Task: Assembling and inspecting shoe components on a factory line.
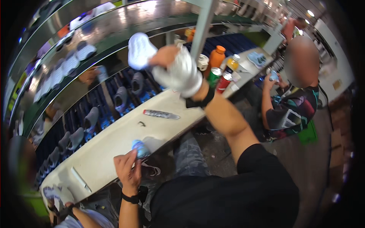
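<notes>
My left hand (127, 167) is closed on a small light blue shoe (141, 149), seen almost end-on at the table's near edge. My right hand (173, 68) wears a white glove with bare fingertips and is raised over the far side of the table. Its fingers pinch a white shoe sole (140, 51), held up beside the upper shelf; motion blurs both hand and sole. Between my hands a marker-like tube (161, 114) with a dark red and grey label lies on the white table (114, 131). A small dark curved scrap (142, 124) lies near it.
Beyond the table, grey shoes (121, 97) stand on a rack, with pale soles (72, 62) on the shelf above. An orange bottle (217, 59) and cans (224, 80) stand at the right. A white stick (81, 179) lies left. Co-workers sit on both sides, one holding a blue shoe (273, 76).
</notes>
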The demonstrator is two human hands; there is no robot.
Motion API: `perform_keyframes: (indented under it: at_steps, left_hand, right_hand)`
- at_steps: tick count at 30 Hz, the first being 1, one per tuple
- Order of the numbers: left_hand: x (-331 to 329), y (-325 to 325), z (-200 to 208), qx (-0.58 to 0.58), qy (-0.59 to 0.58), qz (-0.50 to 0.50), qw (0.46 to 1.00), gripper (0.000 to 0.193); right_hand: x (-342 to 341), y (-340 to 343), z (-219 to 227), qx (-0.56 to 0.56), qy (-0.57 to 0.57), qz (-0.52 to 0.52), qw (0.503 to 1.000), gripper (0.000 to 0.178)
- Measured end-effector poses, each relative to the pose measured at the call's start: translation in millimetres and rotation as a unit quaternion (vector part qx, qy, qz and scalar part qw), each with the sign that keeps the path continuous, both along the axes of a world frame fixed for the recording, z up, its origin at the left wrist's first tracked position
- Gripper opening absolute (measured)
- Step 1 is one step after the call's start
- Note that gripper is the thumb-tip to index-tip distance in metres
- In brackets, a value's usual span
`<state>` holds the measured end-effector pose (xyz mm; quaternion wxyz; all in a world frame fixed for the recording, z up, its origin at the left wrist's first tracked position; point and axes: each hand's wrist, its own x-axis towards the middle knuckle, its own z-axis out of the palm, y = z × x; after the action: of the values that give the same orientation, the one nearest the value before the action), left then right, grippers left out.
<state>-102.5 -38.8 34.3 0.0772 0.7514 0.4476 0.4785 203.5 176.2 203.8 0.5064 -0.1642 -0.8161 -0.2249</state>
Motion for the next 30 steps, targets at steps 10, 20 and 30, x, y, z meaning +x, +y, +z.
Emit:
perform_keyframes:
  at_steps: [10,20,30]
  left_hand:
    - [17.5,0.1,-18.2,-0.124,-0.158,0.021,0.979,0.049]
    - [31.2,-11.5,9.7,-0.163,-0.242,-0.017,0.956,0.02]
    - [24.4,-3.5,5.0,-0.09,-0.091,-0.014,0.992,0.034]
  right_hand:
    - [-23.2,-144.7,-192.2,-0.496,0.315,0.119,0.8,0.021]
    - [-67.2,-173.6,-182.6,-0.64,0.268,0.283,0.662,0.025]
    - [-58.1,-166.8,-203.5,-0.532,0.168,0.239,0.795,0.038]
